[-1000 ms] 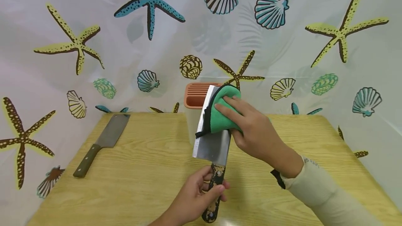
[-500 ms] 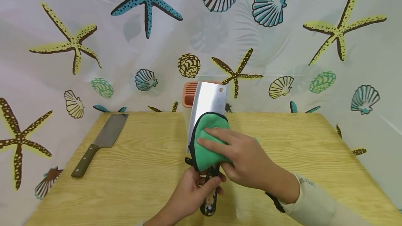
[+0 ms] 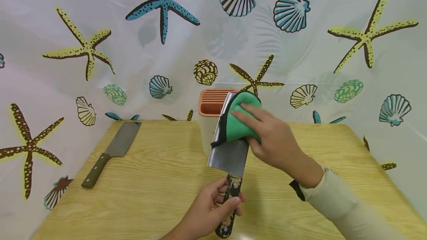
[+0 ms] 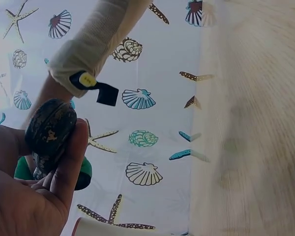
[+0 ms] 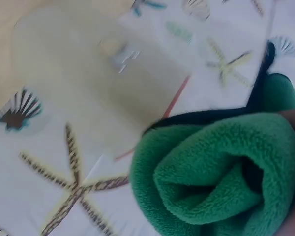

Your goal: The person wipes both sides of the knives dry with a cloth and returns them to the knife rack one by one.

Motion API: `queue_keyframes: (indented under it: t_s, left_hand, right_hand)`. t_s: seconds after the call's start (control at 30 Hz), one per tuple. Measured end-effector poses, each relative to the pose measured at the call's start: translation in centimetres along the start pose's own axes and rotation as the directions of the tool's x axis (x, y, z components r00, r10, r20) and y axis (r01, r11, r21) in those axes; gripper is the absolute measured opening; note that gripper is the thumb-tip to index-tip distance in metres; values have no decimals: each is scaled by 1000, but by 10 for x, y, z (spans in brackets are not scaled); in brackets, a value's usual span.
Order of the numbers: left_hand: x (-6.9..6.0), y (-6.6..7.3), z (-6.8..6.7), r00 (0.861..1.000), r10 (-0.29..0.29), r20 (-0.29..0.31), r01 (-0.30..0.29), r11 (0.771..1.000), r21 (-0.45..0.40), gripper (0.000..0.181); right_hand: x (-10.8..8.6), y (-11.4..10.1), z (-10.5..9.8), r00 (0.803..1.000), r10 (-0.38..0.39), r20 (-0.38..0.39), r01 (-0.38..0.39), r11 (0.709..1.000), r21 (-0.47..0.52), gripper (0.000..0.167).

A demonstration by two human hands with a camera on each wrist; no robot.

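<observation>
A cleaver (image 3: 228, 156) is held up off the table, blade pointing up and away, slightly tilted. My left hand (image 3: 208, 208) grips its worn black handle (image 3: 231, 192); the handle's rounded end also shows in the left wrist view. My right hand (image 3: 277, 140) holds a green cloth (image 3: 237, 127) with black edging against the upper part of the blade, fingers spread over it. Folded and bunched, the cloth fills the lower right of the right wrist view. The blade's far end lies hidden under it.
Behind the blade stands a white knife block (image 3: 207, 132) with an orange slotted top. A second cleaver (image 3: 121, 140) lies flat at the left of the wooden table (image 3: 156, 180). A sea-patterned curtain (image 3: 186, 47) surrounds the table's back and sides.
The right hand slid the cloth down the blade to near the handle, then back up toward the far end. The left hand kept its grip, and the cleaver's tilt shifted slightly.
</observation>
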State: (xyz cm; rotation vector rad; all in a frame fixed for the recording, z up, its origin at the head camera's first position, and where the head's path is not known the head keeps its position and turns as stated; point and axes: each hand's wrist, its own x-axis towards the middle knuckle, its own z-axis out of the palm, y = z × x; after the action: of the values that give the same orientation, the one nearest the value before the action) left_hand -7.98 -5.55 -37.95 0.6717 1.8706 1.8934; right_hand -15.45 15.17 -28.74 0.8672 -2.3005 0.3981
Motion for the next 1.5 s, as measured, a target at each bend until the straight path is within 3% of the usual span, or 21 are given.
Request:
queue_keyframes:
  t_s: [0.17, 0.3, 0.47, 0.77, 1.0, 1.13, 1.3, 1.4, 1.5]
  left_hand:
    - [-2, 2, 0, 999, -30, 22, 30, 999, -19, 39]
    - [2, 2, -1, 1000, 17, -6, -17, 1000, 2, 33]
    - [5, 2, -4, 997, 76, -30, -77, 997, -21, 37]
    - [1, 1, -6, 995, 60, -76, -55, 996, 64, 35]
    - [1, -2, -4, 999, 28, -38, -29, 999, -20, 40]
    - [0, -3, -2, 1000, 27, -12, -28, 1000, -9, 37]
    - [-2, -3, -1, 999, -39, 22, 40, 998, -45, 40]
    - [-3, -2, -1, 998, -62, 28, 64, 996, -61, 42]
    - [-3, -1, -1, 999, -43, 28, 44, 998, -47, 39]
  right_hand:
    - [4, 11, -3, 999, 11, -35, -11, 1000, 0, 61]
    - [-1, -3, -1, 998, -64, -10, 64, 998, -1, 63]
    - [-9, -26, 0, 987, -149, 61, 147, 989, 24, 67]
    - [-21, -49, 4, 974, -215, 76, 207, 973, 103, 73]
    - [-10, -35, 7, 985, -172, 12, 171, 984, 50, 69]
    - [1, -17, 2, 992, -122, -39, 122, 992, -13, 64]
    - [13, 4, -2, 994, -37, -103, 30, 998, -62, 61]
    - [13, 5, 1, 989, -54, -134, 44, 996, -73, 60]
    - [8, -3, 5, 984, -110, -139, 100, 992, -79, 61]
